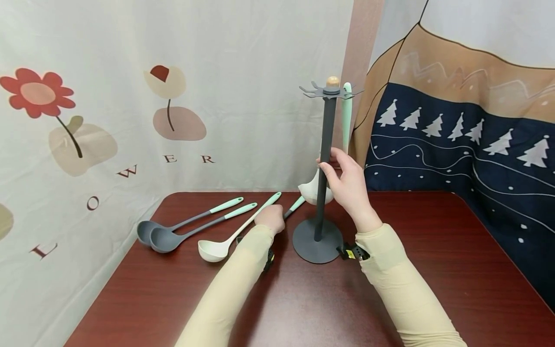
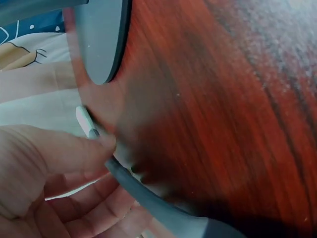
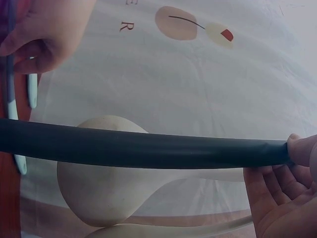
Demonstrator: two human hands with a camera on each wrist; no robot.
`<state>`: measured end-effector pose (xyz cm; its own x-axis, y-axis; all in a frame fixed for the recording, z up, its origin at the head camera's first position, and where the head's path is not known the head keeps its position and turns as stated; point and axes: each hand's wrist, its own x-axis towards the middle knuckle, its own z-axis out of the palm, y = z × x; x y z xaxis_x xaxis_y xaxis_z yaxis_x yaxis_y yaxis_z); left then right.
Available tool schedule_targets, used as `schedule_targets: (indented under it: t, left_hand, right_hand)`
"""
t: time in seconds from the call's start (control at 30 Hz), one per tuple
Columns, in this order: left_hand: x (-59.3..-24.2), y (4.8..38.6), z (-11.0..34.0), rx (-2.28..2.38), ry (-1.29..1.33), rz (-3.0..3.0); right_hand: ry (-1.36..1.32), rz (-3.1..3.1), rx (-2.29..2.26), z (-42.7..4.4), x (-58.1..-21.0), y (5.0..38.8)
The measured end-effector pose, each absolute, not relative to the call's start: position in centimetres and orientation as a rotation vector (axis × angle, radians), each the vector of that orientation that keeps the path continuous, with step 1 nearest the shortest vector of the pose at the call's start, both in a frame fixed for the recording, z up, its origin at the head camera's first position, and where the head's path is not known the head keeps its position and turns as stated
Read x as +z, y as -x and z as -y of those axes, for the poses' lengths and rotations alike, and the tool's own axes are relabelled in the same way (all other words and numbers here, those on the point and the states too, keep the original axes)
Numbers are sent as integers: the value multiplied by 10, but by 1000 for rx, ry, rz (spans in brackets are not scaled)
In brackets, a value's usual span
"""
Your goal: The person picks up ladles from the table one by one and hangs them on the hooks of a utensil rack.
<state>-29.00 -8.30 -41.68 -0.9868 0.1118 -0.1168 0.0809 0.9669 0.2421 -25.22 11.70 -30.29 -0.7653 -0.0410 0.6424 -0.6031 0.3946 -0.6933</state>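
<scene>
In the head view my right hand (image 1: 350, 188) grips the dark grey pole (image 1: 324, 193) of an upright rack; the right wrist view shows its thumb and fingers (image 3: 270, 193) around the pole (image 3: 148, 148). Behind the pole hangs a white ladle (image 1: 310, 189), near a mint-green handle (image 1: 347, 115) at the rack's top. My left hand (image 1: 270, 218) is left of the round base (image 1: 310, 248). In the left wrist view that hand (image 2: 54, 173) pinches the grey shaft (image 2: 138, 193) of a utensil with a mint-green handle end (image 2: 84, 119). Its head is partly cut off.
Two grey ladles (image 1: 166, 241) with mint-green handles lie at the table's left. A white ladle (image 1: 213, 250) lies between them and my left hand. Printed cloths (image 1: 260, 96) hang behind the dark red table (image 1: 433, 270).
</scene>
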Motion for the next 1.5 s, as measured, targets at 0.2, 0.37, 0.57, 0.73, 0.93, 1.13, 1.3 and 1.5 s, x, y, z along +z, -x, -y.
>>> schedule_targets:
  t: [0.2, 0.37, 0.57, 0.73, 0.93, 1.13, 1.3, 1.5]
  left_hand:
    - [-420, 290, 81, 288, -135, -2992]
    - [-421, 289, 81, 272, -134, -2998]
    - [-420, 285, 83, 304, -158, -3018]
    - [-416, 283, 86, 394, -181, -3028]
    - [-414, 281, 89, 492, -191, -3042]
    - [-414, 278, 92, 591, -198, -3072]
    - [-410, 275, 97, 689, -202, -3078]
    - [-402, 276, 99, 763, -208, -3136]
  right_hand:
    - [-551, 2116, 1377, -117, -303, 252]
    - [-556, 2111, 1386, -116, -303, 253]
    - [-560, 2107, 1381, -116, -303, 253]
    - [-559, 2108, 1372, -116, -303, 253]
    - [-556, 2114, 1366, -116, -303, 252]
    - [-558, 2113, 1372, -116, -302, 253]
    - [-563, 2106, 1374, -116, -303, 253]
    - [-558, 2100, 1376, -117, -303, 253]
